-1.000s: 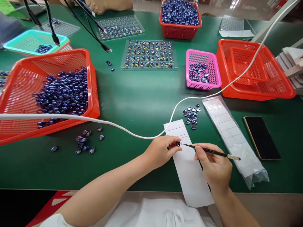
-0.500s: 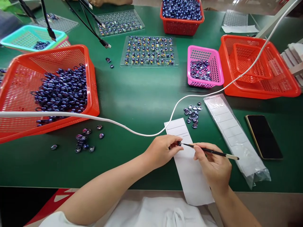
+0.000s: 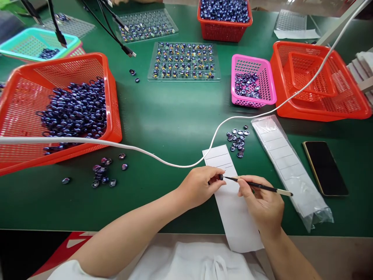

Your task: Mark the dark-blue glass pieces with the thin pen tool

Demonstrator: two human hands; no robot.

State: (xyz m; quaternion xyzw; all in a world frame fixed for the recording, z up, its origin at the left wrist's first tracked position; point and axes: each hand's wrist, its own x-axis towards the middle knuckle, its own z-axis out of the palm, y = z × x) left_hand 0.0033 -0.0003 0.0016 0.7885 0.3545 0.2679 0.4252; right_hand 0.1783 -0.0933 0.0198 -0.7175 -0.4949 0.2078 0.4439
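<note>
Between thumb and fingertips, my left hand (image 3: pixel 201 186) pinches a small dark shiny piece (image 3: pixel 220 177), mostly covered by the fingers. My right hand (image 3: pixel 264 204) is closed in a pen grip on a thin black brush (image 3: pixel 259 185) with a pale end. The brush tip points left and meets or nearly meets the small piece. Beneath both hands lies a white paper strip (image 3: pixel 233 217) with ruled lines at its far end. Small dark shiny pieces (image 3: pixel 237 140) are scattered just beyond the strip, and another loose group (image 3: pixel 101 175) lies left of my left forearm.
A red basket (image 3: pixel 112 112) of dark looped pieces stands left. A white cable (image 3: pixel 163 161) crosses before my hands. A clear tray (image 3: pixel 150 76), a pink basket (image 3: pixel 269 87) and red baskets (image 3: pixel 320 111) stand farther back. Right lie a plastic-wrapped strip pack (image 3: pixel 291 175) and a phone (image 3: pixel 325 168).
My hands hold almost the same pose. The brush's pale end has shifted very slightly left, and the whole view has moved a little.
</note>
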